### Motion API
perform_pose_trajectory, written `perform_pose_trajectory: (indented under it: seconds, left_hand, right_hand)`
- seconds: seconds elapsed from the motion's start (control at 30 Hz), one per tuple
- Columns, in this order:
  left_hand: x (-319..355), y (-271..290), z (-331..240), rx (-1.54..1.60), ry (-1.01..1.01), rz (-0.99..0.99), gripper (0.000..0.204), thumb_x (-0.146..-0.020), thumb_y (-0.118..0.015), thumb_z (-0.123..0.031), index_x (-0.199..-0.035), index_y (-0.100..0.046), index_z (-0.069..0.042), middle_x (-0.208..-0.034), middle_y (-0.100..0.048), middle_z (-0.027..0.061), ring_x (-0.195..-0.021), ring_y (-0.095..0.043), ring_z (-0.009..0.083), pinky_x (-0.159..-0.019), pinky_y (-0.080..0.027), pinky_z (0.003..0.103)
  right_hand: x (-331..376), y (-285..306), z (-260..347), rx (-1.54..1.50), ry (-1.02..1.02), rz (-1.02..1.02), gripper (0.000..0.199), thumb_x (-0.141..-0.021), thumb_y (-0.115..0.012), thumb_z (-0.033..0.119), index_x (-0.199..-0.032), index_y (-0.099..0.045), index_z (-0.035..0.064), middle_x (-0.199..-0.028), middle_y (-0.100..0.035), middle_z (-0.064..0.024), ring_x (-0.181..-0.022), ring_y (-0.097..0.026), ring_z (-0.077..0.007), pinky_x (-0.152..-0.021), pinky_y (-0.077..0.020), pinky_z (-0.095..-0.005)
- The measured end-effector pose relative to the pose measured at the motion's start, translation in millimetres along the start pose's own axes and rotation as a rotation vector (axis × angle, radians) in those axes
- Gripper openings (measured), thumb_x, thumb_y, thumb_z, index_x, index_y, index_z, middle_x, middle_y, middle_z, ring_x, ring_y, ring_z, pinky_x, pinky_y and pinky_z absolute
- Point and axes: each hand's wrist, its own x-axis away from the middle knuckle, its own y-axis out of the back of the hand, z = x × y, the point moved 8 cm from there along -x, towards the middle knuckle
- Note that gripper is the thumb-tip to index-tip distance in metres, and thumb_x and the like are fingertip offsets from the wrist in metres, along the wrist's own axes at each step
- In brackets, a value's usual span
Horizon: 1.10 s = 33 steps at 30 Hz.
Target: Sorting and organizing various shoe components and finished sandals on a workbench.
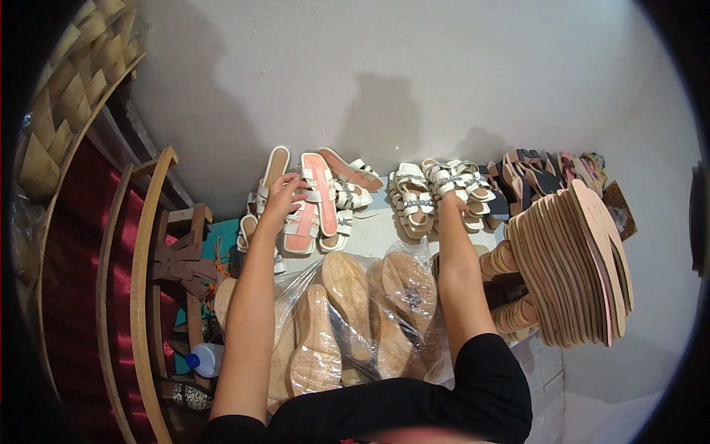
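Left hand (283, 191) curled around a white strappy sandal (294, 194) leaning on the wall. Right hand (449, 203) reaches the white jewelled sandals (414, 196); I cannot tell its grip. Bagged cork soles (355, 318) lie below.

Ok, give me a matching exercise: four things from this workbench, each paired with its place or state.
Things:
1. left hand
2. right hand
3. cork soles
4. flat insoles

Places or states:
A. stacked on edge at the right
B. inside a clear plastic bag
C. on a white sandal with a pink footbed
D. on a white sandal with a sparkly strap

Pairs: 1-C, 2-D, 3-B, 4-A
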Motion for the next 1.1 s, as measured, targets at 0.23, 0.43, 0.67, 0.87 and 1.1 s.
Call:
perform_pose_trajectory:
  seconds: [0.23, 0.43, 0.67, 0.87, 1.1]
  left_hand:
    - [-7, 35, 3, -0.463, -0.143, -0.267, 0.026, -0.075, -0.053, -0.023, -0.094, -0.056, -0.006, -0.089, -0.058, 0.0097, -0.083, -0.055, 0.0212, -0.075, -0.041, 0.03]
    - [-36, 35, 36, -0.722, -0.043, -0.218, 0.03, -0.074, -0.051, -0.022, -0.102, -0.053, -0.011, -0.1, -0.055, 0.0137, -0.097, -0.049, 0.0273, -0.088, -0.03, 0.036]
    - [-3, 68, 37, -0.985, 0.11, -0.269, 0.031, -0.074, -0.052, -0.021, -0.103, -0.054, -0.011, -0.103, -0.055, 0.0153, -0.1, -0.048, 0.0275, -0.093, -0.023, 0.041]
    - [-43, -22, 88, -0.775, 0.222, 0.224, 0.05, -0.076, -0.056, -0.034, -0.11, -0.047, 0.002, -0.105, -0.052, 0.0179, -0.1, -0.047, 0.024, -0.078, -0.041, 0.036]
    - [-13, 50, 111, -0.636, 0.37, 0.081, 0.059, -0.075, -0.058, -0.032, -0.119, -0.036, 0.001, -0.108, -0.048, 0.017, -0.093, -0.049, 0.025, -0.076, -0.041, 0.037]
  right_hand:
    - [109, 26, 61, 0.0, 0.573, -0.263, 0.037, -0.064, -0.058, 0.016, -0.097, -0.046, 0.0044, -0.105, -0.037, -0.0171, -0.1, -0.038, -0.0314, -0.08, -0.0348, -0.0463]
    - [219, -87, 93, -0.026, 1.162, 0.91, 0.026, -0.073, -0.054, 0.016, -0.093, -0.05, -0.0003, -0.081, -0.054, -0.0112, -0.073, -0.054, -0.0203, -0.06, -0.0438, -0.0333]
    - [363, -130, -65, 1.281, 1.307, 1.59, 0.062, -0.07, -0.061, 0.037, -0.122, -0.039, 0.0137, -0.103, -0.053, -0.0181, -0.077, -0.057, -0.0242, -0.057, -0.0498, -0.0369]
    - [230, -229, -62, 1.297, 1.464, 1.026, 0.094, -0.062, -0.064, 0.048, -0.123, -0.023, -0.0111, -0.118, -0.044, -0.0217, -0.109, -0.045, -0.0321, -0.09, -0.0363, -0.037]
    - [306, -174, -90, 1.192, 1.349, 1.184, 0.091, -0.061, -0.066, 0.043, -0.121, -0.027, -0.0133, -0.127, -0.027, -0.0297, -0.115, -0.034, -0.0365, -0.096, -0.0278, -0.0363]
